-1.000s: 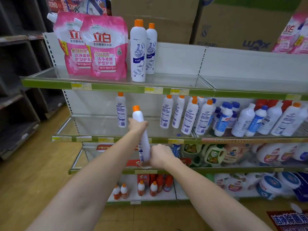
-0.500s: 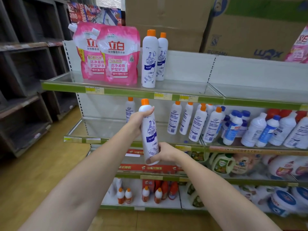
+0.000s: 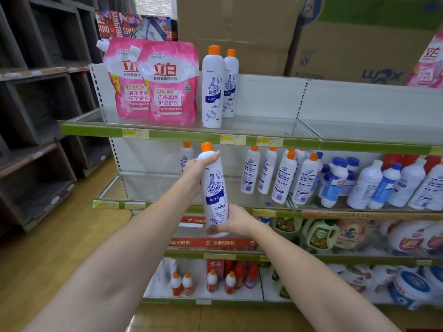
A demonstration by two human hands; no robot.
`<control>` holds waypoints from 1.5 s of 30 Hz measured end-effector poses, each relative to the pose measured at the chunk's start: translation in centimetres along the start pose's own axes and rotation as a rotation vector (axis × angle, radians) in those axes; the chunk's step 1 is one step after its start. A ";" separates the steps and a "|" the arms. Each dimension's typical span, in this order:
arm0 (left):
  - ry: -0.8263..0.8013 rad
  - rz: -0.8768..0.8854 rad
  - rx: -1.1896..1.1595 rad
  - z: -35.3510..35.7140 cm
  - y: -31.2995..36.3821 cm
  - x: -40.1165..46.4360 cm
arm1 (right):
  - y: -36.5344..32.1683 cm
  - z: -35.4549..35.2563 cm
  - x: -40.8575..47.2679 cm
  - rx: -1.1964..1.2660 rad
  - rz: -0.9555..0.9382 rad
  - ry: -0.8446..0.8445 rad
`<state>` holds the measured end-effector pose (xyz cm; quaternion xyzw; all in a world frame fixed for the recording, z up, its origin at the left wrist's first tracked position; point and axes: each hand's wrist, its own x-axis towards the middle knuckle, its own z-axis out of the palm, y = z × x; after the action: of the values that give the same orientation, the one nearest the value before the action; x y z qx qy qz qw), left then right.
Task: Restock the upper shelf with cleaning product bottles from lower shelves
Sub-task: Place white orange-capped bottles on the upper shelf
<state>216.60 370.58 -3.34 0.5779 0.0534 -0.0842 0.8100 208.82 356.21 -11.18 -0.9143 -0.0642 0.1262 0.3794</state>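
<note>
The held bottle (image 3: 214, 188) stands nearly upright in the air in front of the shelving, its top tipped slightly left, between two hands. The left hand (image 3: 196, 170) wraps its shoulder: the fingers (image 3: 212, 156) curl over the rounded top just under the cap, clamped on the bottle, the palm against its left side. The right hand (image 3: 236, 220) cups the base from the right, fingers curled round the bottom and hidden behind it, thumb along the lower edge.

The bottle is a tall white cylinder with an orange screw cap. Its label faces the camera: dark blue "Mr Muscle" lettering, a blue band, and line drawings of a toilet bowl and a squat pan below.

Its cap sits just below the green front edge of the upper shelf (image 3: 187, 135). On that shelf, directly above the held bottle, two matching bottles (image 3: 212, 87) stand one behind the other. Left of them, touching, are two pink refill pouches (image 3: 165, 82) with red and white print. To their right the shelf runs bare.

Behind the held bottle, on the second shelf (image 3: 153, 204), one like bottle stands to its left and a row of orange-capped bottles (image 3: 275, 173) to its right, backs outward. Blue-capped bottles (image 3: 335, 180) follow further right.
</note>
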 end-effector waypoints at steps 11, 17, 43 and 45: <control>-0.069 0.126 0.043 3.5 3.5 0.2 | -1.3 0.1 2.4 0.235 0.184 0.356; -0.005 0.231 0.063 6.6 7.1 0.9 | -4.5 -2.1 3.8 0.226 0.201 0.617; -0.030 0.606 0.551 17.6 21.8 8.0 | -7.8 -19.4 12.8 0.322 -0.046 0.734; -0.030 0.595 0.538 17.5 22.2 9.2 | -7.6 -20.1 14.0 0.297 -0.082 0.721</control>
<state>229.81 360.38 21.32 0.7584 -0.1519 0.1345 0.6194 227.69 350.95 5.37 -0.8319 0.0555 -0.2104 0.5104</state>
